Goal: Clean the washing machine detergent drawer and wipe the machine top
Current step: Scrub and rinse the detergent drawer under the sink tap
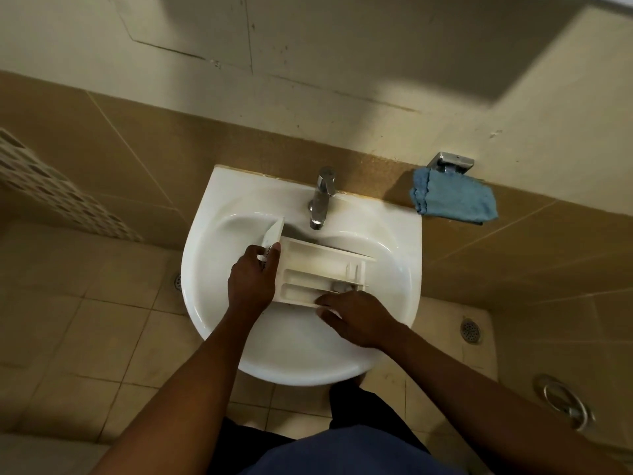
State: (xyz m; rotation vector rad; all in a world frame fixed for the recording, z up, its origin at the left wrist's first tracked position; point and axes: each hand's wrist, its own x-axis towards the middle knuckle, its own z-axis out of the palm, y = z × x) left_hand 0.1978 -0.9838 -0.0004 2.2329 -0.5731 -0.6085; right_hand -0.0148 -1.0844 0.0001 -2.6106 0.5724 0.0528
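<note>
- Head view, straight down: both bare forearms reach forward over a white sink (pixel 212 303), meeting at the detergent drawer (pixel 318 265) held across the basin.
- The left hand (pixel 253 282) is bent at the wrist, back of the hand up, fingers curled shut around the drawer's front panel end, thumb pressed near the top corner.
- The right hand (pixel 356 317) comes in from the other side, palm down and flattened, fingers stretched toward the left hand; the fingertips lie on the drawer's near edge by the small compartments. Whether it grips or only presses, I cannot tell.
- Just beyond both hands, the chrome tap (pixel 322 197) stands over the drawer's far edge.
- Well off past the right hand, a blue cloth (pixel 455 200) hangs below a metal wall fitting (pixel 452 162).
</note>
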